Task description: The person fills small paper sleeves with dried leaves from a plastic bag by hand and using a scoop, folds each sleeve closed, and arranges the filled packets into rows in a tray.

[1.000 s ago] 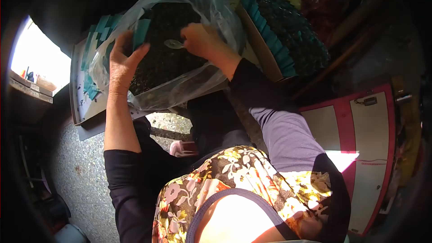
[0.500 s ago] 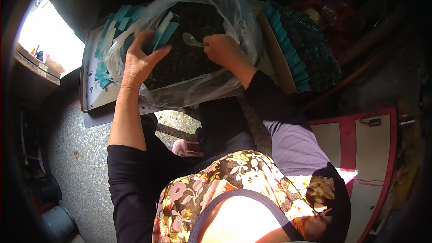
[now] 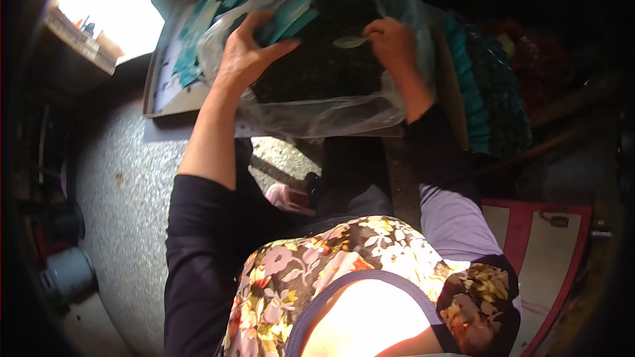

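Note:
My left hand (image 3: 248, 53) is closed around a few flat teal packets (image 3: 292, 18), its thumb pointing right. Between the fingers of my right hand (image 3: 395, 45) is a small clear plastic spoon (image 3: 349, 41), its bowl pointing left. Both hands are over a large clear plastic bag (image 3: 324, 119) with its mouth wide open. Dark loose material (image 3: 311, 69) fills the bag; its kind is hard to make out. Left of the bag, more teal packets (image 3: 211, 20) lie overlapping in a shallow box (image 3: 150, 92).
On the right, rows of teal and dark packets (image 3: 489, 82) stand beside a cardboard edge (image 3: 453, 86). A pink-framed white panel (image 3: 549, 258) with a latch is at lower right. A grey-blue container (image 3: 69, 271) stands on the speckled floor (image 3: 126, 192) at left.
The camera view has shifted, so the scene sits further right and slightly higher. The spoon has turned more level, and my right hand is a little further from the teal packets.

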A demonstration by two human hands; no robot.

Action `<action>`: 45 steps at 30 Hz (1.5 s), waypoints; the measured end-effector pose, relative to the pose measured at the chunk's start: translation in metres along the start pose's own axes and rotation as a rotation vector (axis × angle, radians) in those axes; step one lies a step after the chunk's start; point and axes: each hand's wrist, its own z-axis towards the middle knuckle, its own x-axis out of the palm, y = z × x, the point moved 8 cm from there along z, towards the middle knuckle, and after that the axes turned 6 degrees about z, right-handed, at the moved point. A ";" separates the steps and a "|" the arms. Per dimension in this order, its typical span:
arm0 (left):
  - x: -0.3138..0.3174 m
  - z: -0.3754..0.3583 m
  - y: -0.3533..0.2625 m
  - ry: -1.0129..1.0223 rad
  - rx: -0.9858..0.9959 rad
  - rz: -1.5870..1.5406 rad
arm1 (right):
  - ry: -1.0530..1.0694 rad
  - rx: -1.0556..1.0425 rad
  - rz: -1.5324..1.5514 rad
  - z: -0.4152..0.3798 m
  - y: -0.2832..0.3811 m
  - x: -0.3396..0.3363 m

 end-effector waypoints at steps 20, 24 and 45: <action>0.001 0.002 0.016 0.060 -0.025 -0.042 | 0.031 0.339 0.951 -0.012 0.001 0.065; 0.000 0.000 0.012 0.046 0.003 0.034 | -0.052 0.298 0.888 -0.005 0.002 0.030; 0.017 -0.001 0.003 0.050 0.101 0.125 | 0.069 0.087 0.718 0.018 0.040 0.024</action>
